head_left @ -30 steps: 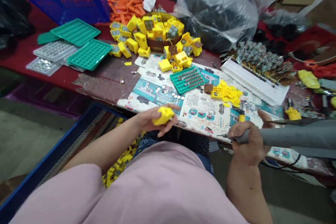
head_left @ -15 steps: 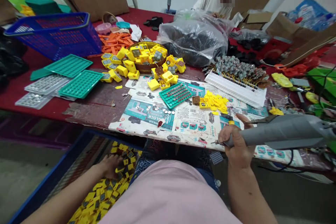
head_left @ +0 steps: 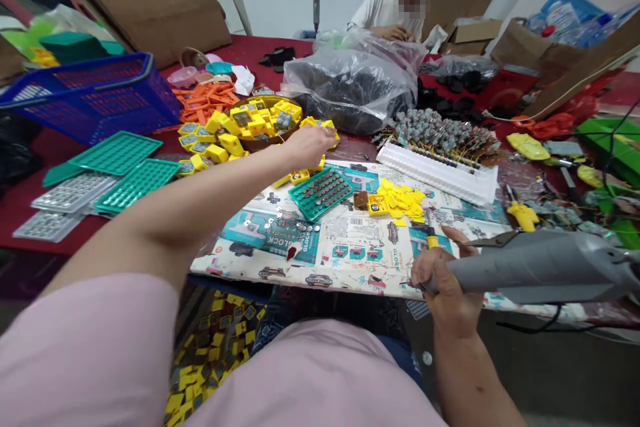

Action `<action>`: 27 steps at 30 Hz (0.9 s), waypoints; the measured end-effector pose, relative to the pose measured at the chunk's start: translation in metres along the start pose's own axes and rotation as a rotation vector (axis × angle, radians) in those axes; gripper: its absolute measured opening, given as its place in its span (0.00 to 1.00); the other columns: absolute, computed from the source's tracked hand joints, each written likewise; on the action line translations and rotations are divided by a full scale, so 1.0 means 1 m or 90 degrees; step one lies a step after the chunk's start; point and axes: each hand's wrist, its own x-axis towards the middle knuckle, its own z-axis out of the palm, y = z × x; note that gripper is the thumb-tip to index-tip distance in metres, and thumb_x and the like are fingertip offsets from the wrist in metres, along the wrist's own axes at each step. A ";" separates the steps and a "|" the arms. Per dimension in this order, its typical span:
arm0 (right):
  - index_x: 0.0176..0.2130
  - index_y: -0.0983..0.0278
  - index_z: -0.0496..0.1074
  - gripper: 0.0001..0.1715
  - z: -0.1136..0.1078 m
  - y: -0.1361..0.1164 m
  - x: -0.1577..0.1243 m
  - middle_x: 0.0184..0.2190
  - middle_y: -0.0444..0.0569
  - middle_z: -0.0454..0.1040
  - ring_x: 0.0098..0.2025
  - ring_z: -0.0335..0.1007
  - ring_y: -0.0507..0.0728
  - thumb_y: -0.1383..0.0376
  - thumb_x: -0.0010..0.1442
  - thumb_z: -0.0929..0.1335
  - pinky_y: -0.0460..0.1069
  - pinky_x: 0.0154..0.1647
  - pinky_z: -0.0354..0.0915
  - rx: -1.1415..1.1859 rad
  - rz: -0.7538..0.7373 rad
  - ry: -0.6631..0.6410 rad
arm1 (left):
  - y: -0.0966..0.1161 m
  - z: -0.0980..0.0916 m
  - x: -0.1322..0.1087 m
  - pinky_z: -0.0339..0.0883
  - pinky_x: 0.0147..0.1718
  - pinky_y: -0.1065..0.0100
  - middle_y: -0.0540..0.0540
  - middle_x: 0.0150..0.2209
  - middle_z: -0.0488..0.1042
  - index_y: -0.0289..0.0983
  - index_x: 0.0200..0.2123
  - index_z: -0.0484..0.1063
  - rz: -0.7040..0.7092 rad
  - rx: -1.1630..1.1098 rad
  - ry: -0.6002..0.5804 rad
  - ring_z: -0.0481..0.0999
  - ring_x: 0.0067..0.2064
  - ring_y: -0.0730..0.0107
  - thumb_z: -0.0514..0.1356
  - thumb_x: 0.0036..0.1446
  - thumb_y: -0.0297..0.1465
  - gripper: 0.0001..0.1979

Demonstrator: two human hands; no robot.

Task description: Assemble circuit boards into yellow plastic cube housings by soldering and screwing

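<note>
Left hand is stretched far across the tabletop, fingers curled down onto the yellow housings spilled at the right of the brown bowl. We cannot tell whether it grips one or only touches them. The heap runs leftward from under that hand, well apart from the right one. Right hand, at the near edge, is clamped round the grey power driver. We note its long axis runs left-right, tip pointing left. The green tray of button cells lies between the hands.
</note>
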 end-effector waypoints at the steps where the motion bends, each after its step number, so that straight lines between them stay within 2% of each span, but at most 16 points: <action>1: 0.58 0.58 0.62 0.29 -0.002 0.000 0.000 0.18 0.34 0.68 0.20 0.65 0.51 0.59 0.61 0.72 0.48 0.24 0.63 -0.008 -0.001 -0.001 | 0.000 0.002 0.025 0.54 0.65 0.55 0.40 0.63 0.70 0.36 0.57 0.73 0.011 0.109 -0.016 0.60 0.69 0.53 0.55 0.57 0.24 0.24; 2: 0.58 0.58 0.62 0.29 -0.004 0.001 0.000 0.19 0.35 0.68 0.20 0.65 0.51 0.59 0.61 0.72 0.48 0.25 0.63 -0.014 -0.003 0.001 | 0.000 0.007 0.046 0.50 0.67 0.52 0.39 0.67 0.65 0.35 0.61 0.69 0.015 0.180 -0.035 0.54 0.71 0.52 0.55 0.57 0.24 0.27; 4: 0.59 0.58 0.61 0.29 -0.007 0.001 0.000 0.19 0.35 0.68 0.19 0.64 0.52 0.58 0.61 0.71 0.49 0.24 0.63 -0.020 -0.008 0.008 | 0.001 0.019 0.076 0.45 0.68 0.48 0.37 0.70 0.59 0.35 0.65 0.63 -0.007 0.246 -0.074 0.48 0.73 0.51 0.57 0.56 0.23 0.32; 6: 0.59 0.57 0.62 0.28 -0.011 0.002 0.002 0.19 0.35 0.68 0.19 0.64 0.51 0.59 0.62 0.70 0.49 0.24 0.63 -0.018 -0.015 0.006 | 0.001 0.030 0.092 0.42 0.68 0.43 0.33 0.67 0.63 0.33 0.64 0.65 -0.039 0.253 -0.100 0.51 0.72 0.48 0.58 0.54 0.23 0.32; 8: 0.58 0.56 0.62 0.26 -0.015 0.003 0.004 0.19 0.35 0.68 0.19 0.64 0.51 0.59 0.63 0.70 0.49 0.24 0.63 -0.021 -0.023 -0.001 | -0.002 0.036 0.097 0.38 0.68 0.39 0.29 0.61 0.71 0.30 0.58 0.72 -0.057 0.242 -0.107 0.59 0.69 0.44 0.59 0.53 0.23 0.27; 11: 0.59 0.56 0.62 0.27 -0.020 0.004 0.006 0.19 0.35 0.67 0.20 0.64 0.51 0.58 0.63 0.70 0.49 0.24 0.64 -0.036 -0.029 0.001 | -0.011 0.029 0.089 0.33 0.69 0.41 0.35 0.53 0.77 0.31 0.49 0.77 -0.057 0.107 -0.025 0.65 0.65 0.47 0.62 0.51 0.23 0.20; 13: 0.59 0.56 0.61 0.28 -0.022 0.004 0.006 0.19 0.35 0.67 0.20 0.64 0.51 0.58 0.62 0.70 0.49 0.24 0.64 -0.042 -0.030 0.001 | -0.019 0.015 0.074 0.36 0.70 0.44 0.41 0.54 0.77 0.33 0.54 0.74 -0.067 -0.009 0.073 0.66 0.64 0.50 0.63 0.53 0.27 0.23; 15: 0.59 0.57 0.61 0.28 -0.022 0.005 0.007 0.19 0.35 0.67 0.20 0.64 0.51 0.58 0.63 0.70 0.49 0.24 0.64 -0.039 -0.028 -0.005 | -0.025 -0.003 0.051 0.51 0.67 0.49 0.44 0.58 0.73 0.35 0.63 0.63 -0.090 -0.112 0.167 0.69 0.61 0.55 0.61 0.58 0.34 0.30; 16: 0.59 0.57 0.61 0.28 -0.021 0.005 0.007 0.19 0.35 0.67 0.20 0.64 0.51 0.58 0.62 0.70 0.49 0.24 0.63 -0.035 -0.026 -0.007 | -0.026 -0.011 0.038 0.58 0.64 0.54 0.46 0.59 0.73 0.36 0.65 0.60 -0.101 -0.211 0.220 0.71 0.58 0.59 0.60 0.60 0.36 0.31; 17: 0.59 0.57 0.61 0.28 -0.020 0.005 0.007 0.19 0.35 0.67 0.20 0.64 0.51 0.58 0.62 0.70 0.49 0.24 0.63 -0.029 -0.024 -0.009 | -0.026 -0.017 0.023 0.63 0.61 0.59 0.49 0.58 0.73 0.39 0.64 0.59 -0.109 -0.374 0.274 0.72 0.56 0.63 0.61 0.60 0.35 0.30; 19: 0.59 0.57 0.62 0.28 -0.016 0.005 0.008 0.19 0.35 0.67 0.20 0.64 0.51 0.58 0.62 0.70 0.49 0.25 0.63 -0.017 -0.018 -0.015 | -0.021 -0.024 -0.010 0.67 0.56 0.65 0.54 0.54 0.76 0.42 0.58 0.63 -0.113 -0.682 0.327 0.74 0.54 0.68 0.62 0.61 0.33 0.23; 20: 0.59 0.57 0.62 0.28 -0.014 0.005 0.008 0.20 0.35 0.68 0.20 0.65 0.51 0.58 0.62 0.71 0.49 0.25 0.63 -0.010 -0.018 -0.023 | -0.017 -0.023 -0.027 0.69 0.55 0.65 0.54 0.52 0.77 0.42 0.56 0.65 -0.116 -0.784 0.308 0.75 0.53 0.68 0.60 0.62 0.32 0.19; 22: 0.58 0.57 0.63 0.27 -0.008 0.005 0.009 0.19 0.35 0.68 0.20 0.65 0.51 0.58 0.61 0.71 0.49 0.24 0.63 0.002 -0.026 -0.035 | -0.004 -0.013 -0.060 0.71 0.52 0.62 0.49 0.52 0.79 0.39 0.53 0.69 -0.133 -0.928 0.218 0.78 0.52 0.66 0.56 0.66 0.33 0.14; 24: 0.55 0.57 0.65 0.26 -0.002 0.004 0.008 0.18 0.34 0.68 0.19 0.64 0.51 0.58 0.61 0.72 0.48 0.23 0.63 0.009 -0.033 -0.037 | 0.012 0.006 -0.089 0.73 0.50 0.61 0.45 0.54 0.77 0.38 0.52 0.70 -0.153 -1.066 0.126 0.80 0.51 0.64 0.55 0.66 0.34 0.14; 27: 0.53 0.57 0.66 0.26 0.004 0.000 0.005 0.17 0.34 0.68 0.17 0.63 0.51 0.56 0.58 0.74 0.49 0.21 0.62 0.007 -0.028 -0.029 | 0.037 0.040 -0.124 0.76 0.44 0.61 0.41 0.57 0.76 0.38 0.53 0.71 -0.191 -1.225 0.001 0.81 0.49 0.60 0.59 0.61 0.35 0.18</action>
